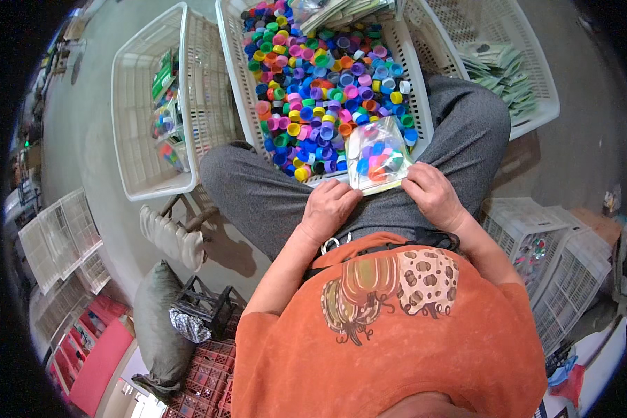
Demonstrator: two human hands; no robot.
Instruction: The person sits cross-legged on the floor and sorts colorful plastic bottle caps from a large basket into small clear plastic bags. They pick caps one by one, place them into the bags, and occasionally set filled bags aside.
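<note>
A clear plastic bag (377,155) with several colourful caps inside lies over the near rim of a white crate (234,83), above my lap. My left hand (333,207) is closed on the bag's near left corner. At the near right corner my right hand (435,191) pinches the bag's edge between thumb and fingers. Loose plastic caps (313,90) in many colours fill the crate beyond the bag. Across the crate's far end rests a stack of flat clear packets (345,12).
To the left stands a white crate (136,118) with some filled bags; at the right another (547,76) holds green-edged packets (501,76). A stuffed sack (161,320) and red crates (200,380) are at the lower left. More white crates (571,285) stand at the right.
</note>
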